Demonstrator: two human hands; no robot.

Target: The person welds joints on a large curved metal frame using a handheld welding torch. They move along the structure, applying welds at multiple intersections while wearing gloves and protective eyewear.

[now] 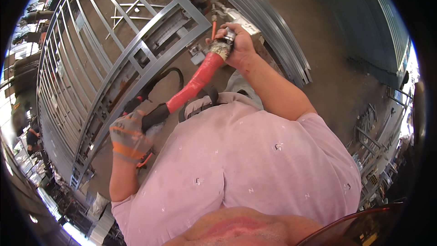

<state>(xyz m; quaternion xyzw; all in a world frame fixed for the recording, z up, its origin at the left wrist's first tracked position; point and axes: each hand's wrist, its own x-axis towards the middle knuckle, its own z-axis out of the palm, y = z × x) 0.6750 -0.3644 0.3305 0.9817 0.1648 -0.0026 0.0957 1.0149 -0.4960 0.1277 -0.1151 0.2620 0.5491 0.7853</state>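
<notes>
My bare right hand (239,45) is closed around the metal end of a long red tool (195,82), beside a worn, yellowish collar. Its body looks wrapped in red and runs down to the left into a black end. There my left hand (129,136), in a grey and orange glove, is closed on the black part. The tool slants across the front of my body, and its exact kind does not show. Just beyond my right hand are an orange hose (214,28) with a metal fitting and a pale boxy piece (241,20).
A large welded metal frame (154,68) with many bars spreads over the left. Long ribbed metal profiles (273,23) lie ahead. Stacked sheets (378,27) stand at the far right, with loose scrap (373,118) below them. A black cable (170,70) loops near the frame.
</notes>
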